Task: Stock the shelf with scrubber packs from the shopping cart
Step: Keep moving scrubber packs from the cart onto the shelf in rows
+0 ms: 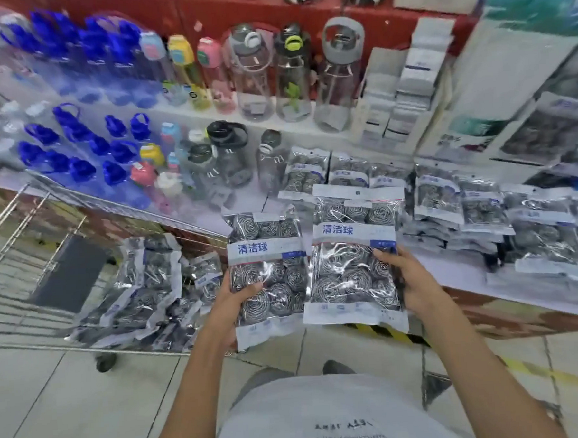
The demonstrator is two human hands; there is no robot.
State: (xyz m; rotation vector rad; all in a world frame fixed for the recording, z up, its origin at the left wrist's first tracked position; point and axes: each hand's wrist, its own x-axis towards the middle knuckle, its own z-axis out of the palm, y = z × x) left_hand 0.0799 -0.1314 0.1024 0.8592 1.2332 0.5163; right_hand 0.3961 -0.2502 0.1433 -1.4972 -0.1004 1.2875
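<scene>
Scrubber packs in hand: two, at centre. Left hand (233, 303) grips the left pack (267, 277); right hand (415, 284) grips the right pack (353, 265). Cart (24, 239), 9 o'clock: a heap of packs (141, 293), uncountable. Shelf (457, 270), 2 o'clock: stacked packs (481, 208), count unclear. Bottles (107, 94), 11 o'clock.

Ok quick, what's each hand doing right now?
Left hand: gripping one scrubber pack.
Right hand: gripping another scrubber pack.
</scene>
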